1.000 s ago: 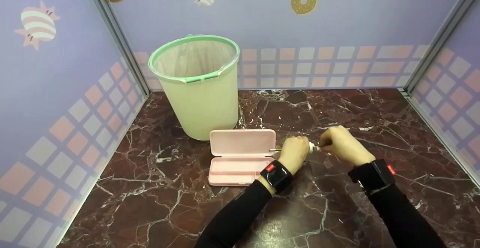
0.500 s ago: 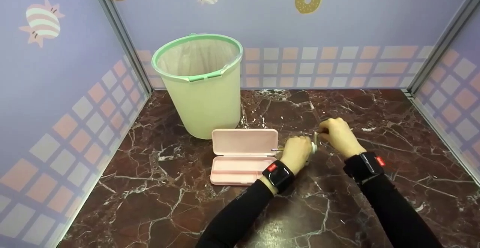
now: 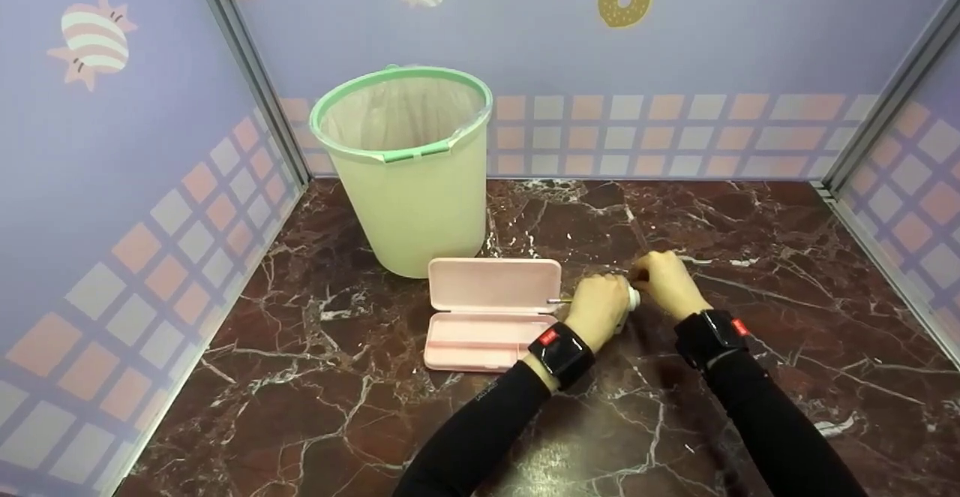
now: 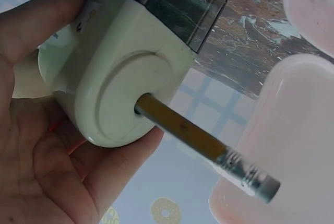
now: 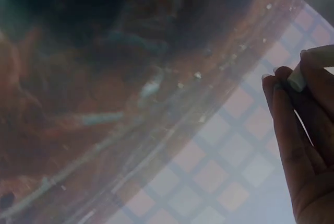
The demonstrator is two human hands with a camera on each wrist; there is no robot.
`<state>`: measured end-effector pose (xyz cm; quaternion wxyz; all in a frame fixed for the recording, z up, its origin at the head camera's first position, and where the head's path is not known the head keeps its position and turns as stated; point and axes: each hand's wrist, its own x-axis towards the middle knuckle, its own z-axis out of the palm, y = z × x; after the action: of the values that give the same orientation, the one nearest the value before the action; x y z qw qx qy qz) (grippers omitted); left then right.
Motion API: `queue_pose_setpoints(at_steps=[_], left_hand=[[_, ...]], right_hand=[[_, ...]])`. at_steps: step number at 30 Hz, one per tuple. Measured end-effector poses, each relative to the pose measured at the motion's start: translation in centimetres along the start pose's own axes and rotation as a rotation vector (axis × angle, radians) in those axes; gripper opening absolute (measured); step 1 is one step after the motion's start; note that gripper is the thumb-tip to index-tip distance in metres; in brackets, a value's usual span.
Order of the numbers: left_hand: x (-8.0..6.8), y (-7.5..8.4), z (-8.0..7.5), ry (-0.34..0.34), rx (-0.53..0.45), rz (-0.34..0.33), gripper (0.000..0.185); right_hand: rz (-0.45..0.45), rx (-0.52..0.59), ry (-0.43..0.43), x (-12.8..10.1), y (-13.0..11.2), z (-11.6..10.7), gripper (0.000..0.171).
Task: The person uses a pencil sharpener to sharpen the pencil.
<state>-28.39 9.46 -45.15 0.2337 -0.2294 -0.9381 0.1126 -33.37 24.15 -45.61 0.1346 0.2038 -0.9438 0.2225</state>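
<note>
Two hands, one pencil sharpener [image 4: 122, 72], mid-table.
Left hand [image 3: 598, 311] grips sharpener holding pencil [image 4: 206, 143]; right hand [image 3: 667, 283] fingers pinch its crank [image 5: 296, 81].

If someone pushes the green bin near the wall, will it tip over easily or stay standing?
The green bin looks like thin plastic holding only a liner, so it is probably light and would slide on the smooth marble table. It is tall and narrower at the base, so a push near the rim might tip it.
</note>
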Motion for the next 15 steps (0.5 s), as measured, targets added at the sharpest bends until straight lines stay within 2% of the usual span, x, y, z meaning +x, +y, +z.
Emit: queue_pose_setpoints(at_steps=[12, 15], left_hand=[[0.0, 0.0, 0.1, 0.011, -0.01, 0.001, 0.01], [0.0, 0.1, 0.1, 0.006, -0.003, 0.003, 0.016]], right_hand=[[-0.012, 0.003, -0.037, -1.5, 0.0, 1.2, 0.018], [-0.011, 0.005, -0.054, -2.2, -0.1, 1.0, 0.013]])
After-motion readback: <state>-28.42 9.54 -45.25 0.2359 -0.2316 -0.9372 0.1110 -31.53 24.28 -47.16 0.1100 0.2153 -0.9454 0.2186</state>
